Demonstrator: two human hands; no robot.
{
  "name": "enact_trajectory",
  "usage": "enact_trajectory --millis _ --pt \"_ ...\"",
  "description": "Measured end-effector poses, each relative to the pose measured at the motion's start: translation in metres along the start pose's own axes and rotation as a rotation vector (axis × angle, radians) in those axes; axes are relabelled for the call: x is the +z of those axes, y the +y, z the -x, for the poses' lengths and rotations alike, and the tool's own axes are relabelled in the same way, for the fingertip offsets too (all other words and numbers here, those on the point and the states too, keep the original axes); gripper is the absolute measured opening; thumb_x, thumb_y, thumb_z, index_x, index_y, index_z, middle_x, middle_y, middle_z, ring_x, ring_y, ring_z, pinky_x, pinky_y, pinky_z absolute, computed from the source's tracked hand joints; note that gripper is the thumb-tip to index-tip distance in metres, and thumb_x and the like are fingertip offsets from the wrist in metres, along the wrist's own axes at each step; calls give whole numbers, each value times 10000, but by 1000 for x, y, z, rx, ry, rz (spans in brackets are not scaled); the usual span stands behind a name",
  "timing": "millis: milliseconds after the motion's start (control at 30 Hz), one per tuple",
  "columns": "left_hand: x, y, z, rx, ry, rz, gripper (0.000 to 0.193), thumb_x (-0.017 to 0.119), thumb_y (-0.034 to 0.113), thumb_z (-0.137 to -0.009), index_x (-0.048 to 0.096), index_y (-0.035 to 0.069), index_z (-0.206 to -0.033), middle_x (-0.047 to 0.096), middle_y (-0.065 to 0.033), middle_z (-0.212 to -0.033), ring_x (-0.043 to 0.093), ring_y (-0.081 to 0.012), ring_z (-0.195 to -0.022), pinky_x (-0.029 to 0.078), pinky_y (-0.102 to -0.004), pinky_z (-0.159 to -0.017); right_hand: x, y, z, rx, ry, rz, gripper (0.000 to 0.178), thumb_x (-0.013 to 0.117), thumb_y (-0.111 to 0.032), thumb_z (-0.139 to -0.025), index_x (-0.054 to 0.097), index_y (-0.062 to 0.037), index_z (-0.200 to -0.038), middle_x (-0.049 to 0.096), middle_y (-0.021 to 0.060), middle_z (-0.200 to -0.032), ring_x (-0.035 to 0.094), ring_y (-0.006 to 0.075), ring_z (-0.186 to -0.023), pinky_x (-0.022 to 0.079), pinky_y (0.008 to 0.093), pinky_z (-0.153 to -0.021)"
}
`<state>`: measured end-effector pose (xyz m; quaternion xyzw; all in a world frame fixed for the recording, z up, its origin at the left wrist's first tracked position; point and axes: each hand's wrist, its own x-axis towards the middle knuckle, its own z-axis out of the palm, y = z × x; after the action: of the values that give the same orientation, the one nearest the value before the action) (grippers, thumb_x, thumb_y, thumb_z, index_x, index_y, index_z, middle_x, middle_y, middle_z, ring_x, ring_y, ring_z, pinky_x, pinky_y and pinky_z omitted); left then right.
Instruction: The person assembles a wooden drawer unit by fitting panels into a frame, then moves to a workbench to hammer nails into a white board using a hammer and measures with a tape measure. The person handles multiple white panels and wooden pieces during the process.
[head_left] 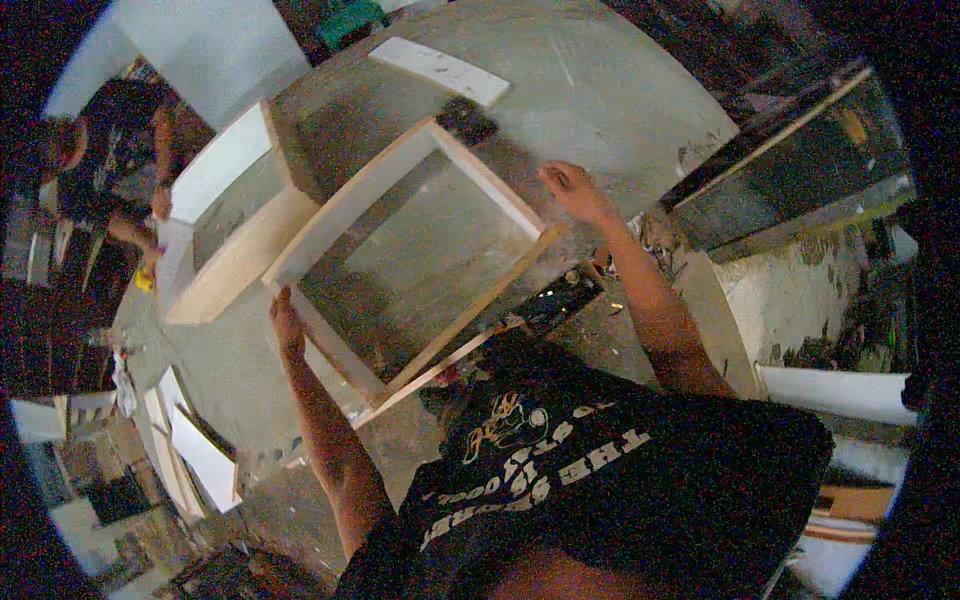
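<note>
A rectangular, open wooden frame (350, 207), pale on its inner sides, stands tilted in front of me, with the grey floor showing through it. My left hand (287, 325) is closed on its left corner. Beyond the right corner, apart from the frame, my right hand (575, 190) is raised with its fingers curled in. Whether anything small lies in those fingers is too grainy to see. Under the near edge of the frame runs a thin wooden strip (430, 365).
At the left a co-worker (130, 170) handles a second wooden frame (245, 245), with a yellow item (147, 278) by one hand. A white board (440, 70) lies on the floor (590, 90) ahead. White panels (203, 455) lie lower left; a dark framed panel (790, 170) is at right.
</note>
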<state>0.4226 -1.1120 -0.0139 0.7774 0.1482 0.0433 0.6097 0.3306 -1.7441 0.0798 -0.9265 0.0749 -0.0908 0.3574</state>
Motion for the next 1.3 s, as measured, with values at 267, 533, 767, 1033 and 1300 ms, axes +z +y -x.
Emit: enact_trajectory --millis 267,533,767,1033,1300 --pt "82 132 59 579 195 -52 539 664 244 -951 529 -38 -1390 662 -141 -1218 649 -239 -1055 549 -340 -828 -4 21 100 173 82 -175 320 580 -287 -1033 665 -64 -1247 728 136 -1135 695 269 -1025 534 378 -916" --pt "352 198 91 -257 -727 -186 778 606 608 -936 382 56 -1437 727 -157 -910 707 -253 -662 541 -369 -546 24 9 99 260 183 -585 335 597 -211 -1020 632 -33 -1302 715 136 -1121 663 221 -1039 520 354 -920" --pt "410 196 80 -342 -712 -268 587 631 545 -944 554 -11 -1115 685 -143 -719 648 -236 -476 523 -350 -406 39 17 113 37 304 -438 415 713 -223 -927 629 -84 -1309 642 146 -1267 606 328 -1176 482 425 -1012" --pt "420 206 90 -140 -681 -319 430 618 426 -980 578 -1 -961 650 -126 -664 627 -197 -457 525 -322 -408 45 31 112 30 235 -352 421 738 -182 -907 637 -110 -1310 648 109 -1320 603 328 -1214 472 443 -1046" --pt "422 226 101 -208 -659 -357 349 588 323 -1007 572 -11 -1105 660 -125 -680 639 -199 -474 551 -335 -426 28 21 112 121 163 -389 409 743 -182 -890 650 -124 -1284 662 96 -1301 634 306 -1189 512 436 -1016"
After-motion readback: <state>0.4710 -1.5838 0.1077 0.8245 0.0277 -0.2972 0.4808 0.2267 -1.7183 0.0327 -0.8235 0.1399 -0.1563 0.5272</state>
